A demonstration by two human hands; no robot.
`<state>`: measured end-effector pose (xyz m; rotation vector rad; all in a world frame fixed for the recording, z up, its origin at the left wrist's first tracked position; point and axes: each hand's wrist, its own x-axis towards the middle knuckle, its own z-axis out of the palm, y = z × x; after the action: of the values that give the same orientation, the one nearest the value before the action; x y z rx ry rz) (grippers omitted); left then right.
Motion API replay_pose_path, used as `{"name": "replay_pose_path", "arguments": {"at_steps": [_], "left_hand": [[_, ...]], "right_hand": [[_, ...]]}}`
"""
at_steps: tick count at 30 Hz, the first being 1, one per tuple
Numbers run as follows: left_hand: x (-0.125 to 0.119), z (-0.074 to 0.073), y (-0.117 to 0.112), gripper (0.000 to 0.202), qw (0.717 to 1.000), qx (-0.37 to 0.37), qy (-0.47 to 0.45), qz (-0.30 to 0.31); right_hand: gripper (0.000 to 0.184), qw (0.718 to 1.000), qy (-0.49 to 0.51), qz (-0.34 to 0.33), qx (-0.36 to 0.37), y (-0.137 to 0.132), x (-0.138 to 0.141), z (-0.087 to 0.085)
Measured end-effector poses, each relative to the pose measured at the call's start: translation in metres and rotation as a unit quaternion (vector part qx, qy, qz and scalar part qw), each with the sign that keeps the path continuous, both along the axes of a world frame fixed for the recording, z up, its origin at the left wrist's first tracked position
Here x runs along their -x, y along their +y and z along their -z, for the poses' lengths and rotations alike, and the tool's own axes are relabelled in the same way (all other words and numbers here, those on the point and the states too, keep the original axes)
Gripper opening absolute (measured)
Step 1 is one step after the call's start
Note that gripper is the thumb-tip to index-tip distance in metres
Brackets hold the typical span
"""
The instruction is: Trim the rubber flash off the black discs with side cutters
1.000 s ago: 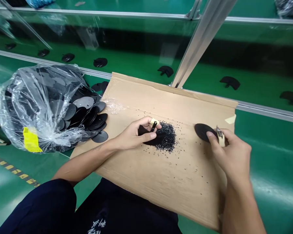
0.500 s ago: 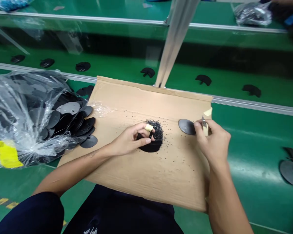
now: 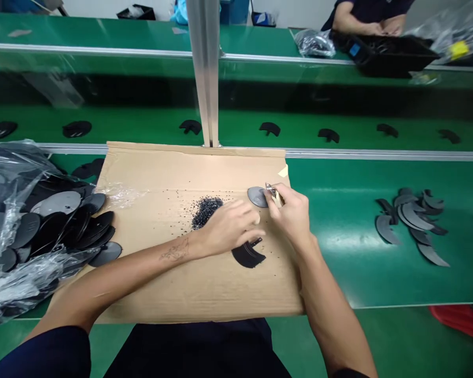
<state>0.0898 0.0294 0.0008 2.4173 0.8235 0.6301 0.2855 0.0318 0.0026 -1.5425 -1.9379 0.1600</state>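
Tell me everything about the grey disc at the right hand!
This disc is round, thin and flat, grey with a slight sheen, and looks like plastic. Faint marks show on its face, too small to read. The right hand, which also holds a small metal tool, grips its right edge. It is over the cardboard, towards the right; whether they touch, I can't tell.

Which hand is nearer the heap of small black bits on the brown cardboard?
Left. The left hand is just right of the heap; the right hand is farther right, beside a flat grey disc.
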Motion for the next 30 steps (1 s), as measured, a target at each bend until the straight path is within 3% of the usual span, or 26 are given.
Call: {"name": "replay_pose_path", "arguments": {"at_steps": [2,4,8,12,16,18,20,22,25,28,30], "left_hand": [[0.003,-0.011,0.007,0.028,0.989,0.089,-0.078,-0.085],[0.005,-0.019,0.014,0.025,0.965,0.189,-0.132,-0.124],[0.003,-0.019,0.018,0.022,0.924,0.319,-0.187,-0.097],[0.003,-0.01,0.015,0.028,0.863,0.412,-0.277,-0.097],[0.015,-0.013,0.017,0.026,0.82,0.428,-0.357,-0.136],[0.022,-0.019,0.019,0.022,0.792,0.427,-0.403,-0.168],[0.026,-0.024,0.016,0.021,0.765,0.44,-0.432,-0.184],[0.025,-0.027,0.009,0.022,0.747,0.471,-0.435,-0.176],[0.015,-0.025,-0.008,0.026,0.736,0.525,-0.403,-0.14],[0.006,-0.018,-0.025,0.029,0.753,0.552,-0.348,-0.086],[0.005,-0.012,-0.035,0.03,0.801,0.526,-0.283,-0.044]], "right_hand": [[0.017,0.998,-0.048,-0.04,-0.018,0.0,0.0,0.003],[0.018,0.99,-0.102,-0.082,-0.044,0.0,0.002,0.005],[0.018,0.976,-0.166,-0.12,-0.068,-0.004,0.012,0.007],[0.025,0.974,-0.174,-0.133,-0.061,-0.007,0.019,0.002],[0.05,0.986,-0.091,-0.095,-0.101,-0.007,0.016,-0.007],[0.072,0.993,0.002,-0.05,-0.105,-0.006,0.013,-0.009],[0.093,0.99,0.113,-0.052,-0.068,-0.006,0.013,-0.009],[0.107,0.967,0.229,-0.115,-0.002,-0.006,0.017,-0.009],[0.113,0.882,0.418,-0.199,0.09,-0.009,0.028,-0.014],[0.083,0.793,0.562,-0.192,0.136,-0.017,0.034,-0.026],[0.055,0.766,0.604,-0.166,0.143,-0.025,0.034,-0.034]]}}
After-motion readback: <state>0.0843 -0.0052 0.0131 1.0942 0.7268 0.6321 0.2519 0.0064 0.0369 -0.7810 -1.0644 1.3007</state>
